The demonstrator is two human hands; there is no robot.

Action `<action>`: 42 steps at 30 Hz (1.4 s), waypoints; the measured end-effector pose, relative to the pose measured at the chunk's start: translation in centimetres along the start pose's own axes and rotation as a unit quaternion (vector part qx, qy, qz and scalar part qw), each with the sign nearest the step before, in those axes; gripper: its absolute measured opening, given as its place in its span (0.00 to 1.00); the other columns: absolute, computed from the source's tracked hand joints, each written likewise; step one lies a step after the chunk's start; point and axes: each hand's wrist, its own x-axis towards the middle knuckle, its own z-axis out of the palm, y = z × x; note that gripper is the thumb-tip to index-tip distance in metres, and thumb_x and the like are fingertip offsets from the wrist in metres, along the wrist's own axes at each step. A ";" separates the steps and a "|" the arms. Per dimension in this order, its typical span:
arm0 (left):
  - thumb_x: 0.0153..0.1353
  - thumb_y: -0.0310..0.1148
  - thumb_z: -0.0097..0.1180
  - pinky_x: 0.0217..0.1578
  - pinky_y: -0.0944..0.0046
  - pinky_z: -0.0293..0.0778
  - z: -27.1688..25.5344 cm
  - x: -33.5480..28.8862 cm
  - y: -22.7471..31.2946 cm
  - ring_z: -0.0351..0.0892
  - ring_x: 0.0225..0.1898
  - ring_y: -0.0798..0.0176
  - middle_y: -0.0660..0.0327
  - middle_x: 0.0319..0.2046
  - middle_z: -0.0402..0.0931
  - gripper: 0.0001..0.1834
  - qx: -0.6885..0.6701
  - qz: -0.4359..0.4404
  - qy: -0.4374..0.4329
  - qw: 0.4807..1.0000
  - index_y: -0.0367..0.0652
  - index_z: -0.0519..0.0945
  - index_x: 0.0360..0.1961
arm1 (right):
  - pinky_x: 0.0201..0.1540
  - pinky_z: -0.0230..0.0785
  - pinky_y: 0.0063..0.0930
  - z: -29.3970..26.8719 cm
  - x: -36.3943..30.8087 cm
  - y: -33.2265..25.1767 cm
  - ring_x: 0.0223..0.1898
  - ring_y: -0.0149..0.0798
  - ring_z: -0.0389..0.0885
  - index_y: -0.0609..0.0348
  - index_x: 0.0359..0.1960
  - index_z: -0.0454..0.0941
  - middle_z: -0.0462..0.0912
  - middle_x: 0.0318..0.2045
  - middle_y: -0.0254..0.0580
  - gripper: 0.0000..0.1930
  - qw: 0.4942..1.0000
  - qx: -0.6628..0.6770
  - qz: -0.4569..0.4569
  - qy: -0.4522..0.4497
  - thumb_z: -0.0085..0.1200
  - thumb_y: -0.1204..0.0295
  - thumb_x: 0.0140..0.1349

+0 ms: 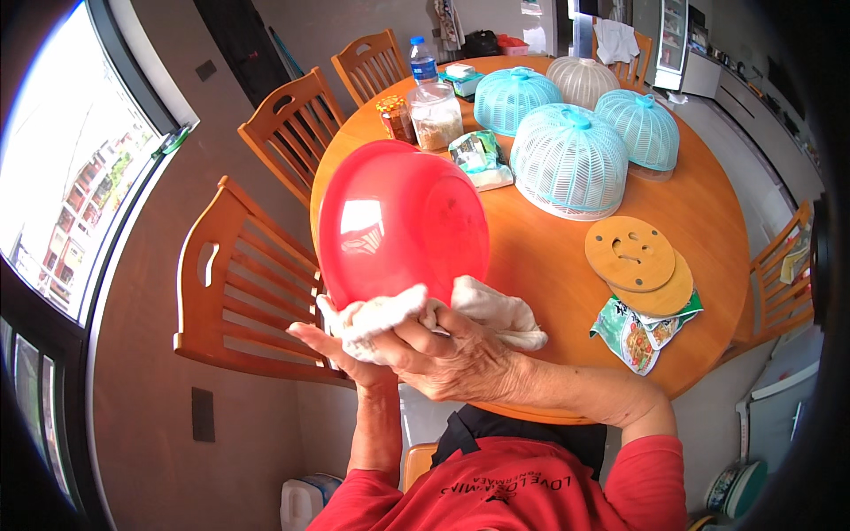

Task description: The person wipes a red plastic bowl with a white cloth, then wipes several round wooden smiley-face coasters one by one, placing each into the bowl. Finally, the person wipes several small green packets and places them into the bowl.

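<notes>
A red plastic basin (398, 221) is held up, tipped on its side, over the near left edge of the round wooden table. My left hand (354, 361) grips the basin from below at its near side; the thumb sticks out to the left, while the other fingers are mostly hidden by the cloth and my right hand. Bunched in my right hand (456, 358) is a whitish cloth (500, 314), pressed against the basin's near side, with one end hanging out to the right. My right forearm crosses in front of the left wrist.
Blue and beige mesh food covers (571, 164), a lidded jar (436, 117), a water bottle (422, 60) and a green-white packet (482, 159) stand on the table (531, 354). Round wooden trivets (630, 254) lie on a green packet (629, 336). Wooden chairs (252, 274) surround it.
</notes>
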 end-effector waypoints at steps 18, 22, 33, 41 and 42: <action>0.68 0.49 0.52 0.55 0.54 0.74 -2.5 -2.0 0.7 0.75 0.55 0.57 0.54 0.57 0.72 0.31 0.038 -0.019 -0.153 0.987 0.36 0.65 0.62 | 0.52 0.72 0.39 -0.7 2.1 15.4 0.47 0.51 0.77 0.61 0.46 0.78 0.78 0.44 0.51 0.13 0.843 0.400 0.345 0.098 0.47 0.71 0.63; 0.69 0.48 0.50 0.58 0.51 0.71 -1.6 -1.5 0.9 0.72 0.59 0.54 0.54 0.59 0.71 0.31 -0.037 -0.043 -0.124 0.991 0.37 0.64 0.65 | 0.45 0.74 0.36 1.4 -2.1 15.9 0.43 0.50 0.79 0.56 0.52 0.77 0.78 0.42 0.51 0.17 0.824 0.369 0.429 0.024 0.50 0.71 0.60; 0.69 0.50 0.50 0.64 0.47 0.64 0.7 0.5 -0.6 0.67 0.64 0.54 0.60 0.63 0.68 0.29 -0.180 -0.080 -0.034 0.980 0.47 0.65 0.66 | 0.54 0.67 0.27 4.6 -3.1 4.0 0.50 0.30 0.72 0.59 0.60 0.67 0.74 0.48 0.38 0.20 0.468 0.557 0.665 0.169 0.43 0.62 0.72; 0.68 0.62 0.42 0.65 0.53 0.62 4.4 -0.9 0.1 0.64 0.64 0.56 0.56 0.65 0.63 0.40 -0.027 0.006 -0.009 1.000 0.41 0.59 0.68 | 0.45 0.71 0.50 2.0 -0.4 0.2 0.45 0.61 0.73 0.63 0.44 0.70 0.68 0.44 0.60 0.10 0.823 0.287 0.461 0.165 0.52 0.79 0.60; 0.68 0.62 0.41 0.65 0.54 0.62 4.3 -1.0 0.3 0.64 0.64 0.57 0.56 0.65 0.63 0.40 0.024 0.023 -0.004 0.999 0.40 0.58 0.69 | 0.39 0.73 0.47 1.2 0.5 0.4 0.39 0.57 0.74 0.61 0.43 0.73 0.69 0.41 0.56 0.12 0.861 0.226 0.424 0.164 0.56 0.79 0.57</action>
